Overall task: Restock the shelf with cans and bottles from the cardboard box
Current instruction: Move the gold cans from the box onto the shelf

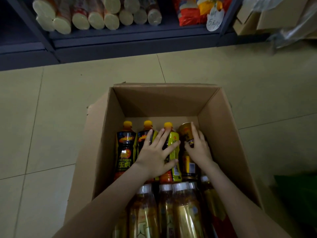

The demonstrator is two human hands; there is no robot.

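Nearest, behind both wrists, glossy white-capped bottles with gold film labels lie packed side by side in the brown corrugated cardboard box. The left hand lies flat and released, its straight fingers fanned wide over 2 of the 3 yellow-capped bottles. Its thumb and forefinger rest on the yellow-labelled bottle, and the other fingers reach onto a black-labelled bottle. A second black-labelled one lies just left of that hand, untouched. Just right of the left hand, the right hand grasps a small cylindrical gold can, with thumb and fingers curled round its shiny metal side. The can tilts against the box's right wall. Beyond the fingertips stand the bare box bottom and the plain far wall. Past the box lies a smooth pale tiled floor. Farther on, a dark metal shelf holds round wrapped cup stacks lying on their sides, crinkly red bags and a white paper tag.
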